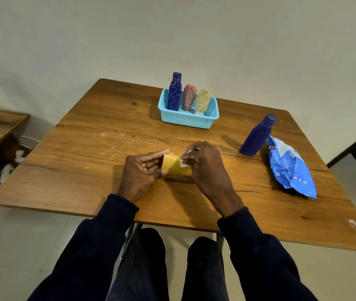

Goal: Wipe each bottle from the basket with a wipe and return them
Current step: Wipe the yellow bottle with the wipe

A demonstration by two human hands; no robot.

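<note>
Basket near the table's far edge holds upright dark blue bottle, pink bottle and pale yellow bottle; left hand grips mustard bottle, right hand pinches wipe against it.

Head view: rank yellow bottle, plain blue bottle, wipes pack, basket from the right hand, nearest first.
1. Yellow bottle, under the right hand's wipe.
2. Plain blue bottle, standing to its right.
3. Wipes pack, far right, and basket, behind: too close to call.
</note>
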